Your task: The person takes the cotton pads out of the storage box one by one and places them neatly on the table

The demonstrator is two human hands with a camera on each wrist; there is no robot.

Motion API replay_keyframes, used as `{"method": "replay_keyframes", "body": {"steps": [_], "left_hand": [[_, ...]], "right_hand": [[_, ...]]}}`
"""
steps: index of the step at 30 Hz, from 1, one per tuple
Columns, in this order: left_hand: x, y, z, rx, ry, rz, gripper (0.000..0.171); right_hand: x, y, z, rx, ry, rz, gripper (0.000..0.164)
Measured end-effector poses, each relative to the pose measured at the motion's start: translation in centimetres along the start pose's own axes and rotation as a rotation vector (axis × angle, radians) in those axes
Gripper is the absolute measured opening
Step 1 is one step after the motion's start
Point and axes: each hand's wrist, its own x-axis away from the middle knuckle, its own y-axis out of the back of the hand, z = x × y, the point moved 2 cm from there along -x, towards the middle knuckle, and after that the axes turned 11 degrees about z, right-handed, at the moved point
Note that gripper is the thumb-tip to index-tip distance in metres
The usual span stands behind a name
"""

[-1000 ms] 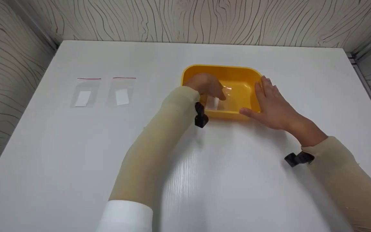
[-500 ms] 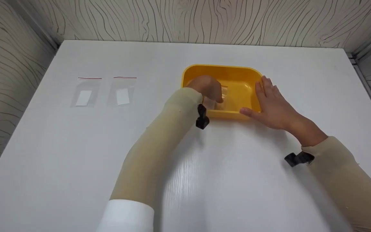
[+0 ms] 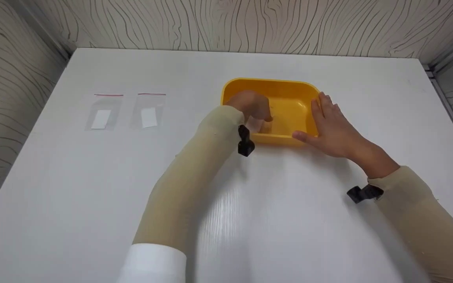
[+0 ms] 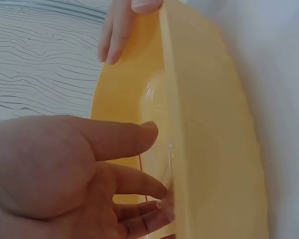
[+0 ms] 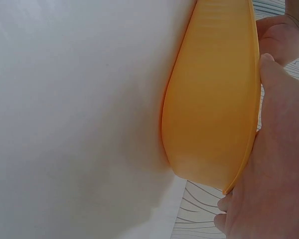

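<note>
A yellow plastic bin (image 3: 277, 140) stands on the white table. My left hand (image 3: 251, 105) reaches down inside it from the left, bent at the wrist. In the left wrist view, its fingertips (image 4: 162, 191) touch a crinkled clear zip bag (image 4: 165, 205) with a red seal line, low in the bin. The thumb stands apart from the fingers, with a gap between. Part of the bag, with a pale patch (image 3: 255, 124), shows below the hand in the head view. My right hand (image 3: 336, 131) rests on the bin's right end, fingers straight along the rim, thumb on the near edge.
Two flat clear zip bags lie side by side at the table's left, a left bag (image 3: 100, 118) and a right bag (image 3: 148, 117). Each has a red seal line and a white label. Wood-patterned panels (image 3: 226, 25) border the table's back and sides.
My left hand shifts slightly inside the bin, and the bag's red seal line beside its fingers no longer shows in the head view. The right hand and bin stay put.
</note>
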Motion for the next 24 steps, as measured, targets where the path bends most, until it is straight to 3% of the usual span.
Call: {"method": "replay_keyframes", "body": {"steps": [3,7,10,13,18,24], "left_hand": [[-0.4,0.3,-0.2,-0.102,-0.019,0.036,0.044],[-1.3,0.7,-0.5,-0.366,-0.073,0.08,0.046],[-2.0,0.7,-0.7,-0.528,-0.124,0.072,0.04],[-2.5,0.7,-0.9,-0.645,-0.133,0.03,0.033],[-2.3,0.5,-1.1,-0.702,-0.115,-0.042,0.039],[-2.3,0.8,-1.0,-0.632,-0.133,-0.064,0.04]], "right_hand": [[0.0,-0.1,-0.1,-0.003,-0.002,0.0,0.114],[-0.1,-0.1,-0.1,-0.009,-0.001,0.004,0.114],[-0.1,-0.1,-0.1,-0.009,-0.003,0.005,0.113],[-0.1,-0.1,0.0,-0.002,-0.008,0.006,0.113],[-0.1,-0.1,0.0,-0.001,-0.014,0.011,0.113],[-0.1,-0.1,0.0,0.002,-0.01,0.011,0.114]]}}
